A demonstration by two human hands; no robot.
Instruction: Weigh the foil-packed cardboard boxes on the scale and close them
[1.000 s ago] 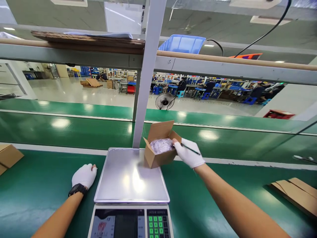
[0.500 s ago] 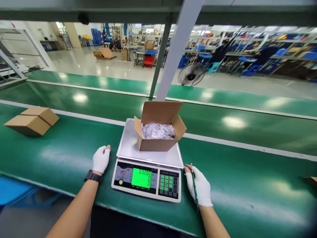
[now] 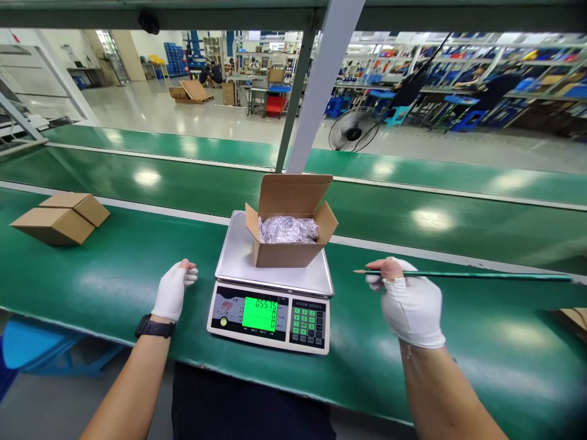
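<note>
My right hand (image 3: 410, 299), in a white glove with bare fingertips, pinches a long thin green pencil (image 3: 481, 276). The pencil lies nearly level, its pale pointed tip towards the scale. My left hand (image 3: 173, 288), gloved the same way, rests on the green surface left of the scale, its fingers curled in and nothing visible in them. Between my hands stands a digital scale (image 3: 270, 318) with a lit green display reading about 0.5575. On its metal plate sits an open cardboard box (image 3: 284, 255), flaps up, holding a bundle in crinkled clear or silvery wrap (image 3: 288, 230).
Two closed cardboard boxes (image 3: 55, 223) stand together on the left of the green bench (image 3: 385, 379). Part of another carton (image 3: 575, 321) shows at the right edge. A slanted white post (image 3: 318, 91) rises behind the scale. Beyond are a fan (image 3: 353, 131) and people at workbenches.
My right hand has lifted away from the scale's right side, turning the pencil from upright to level. The reading went from about 0.3200 to 0.5575. My left hand shifted slightly left.
</note>
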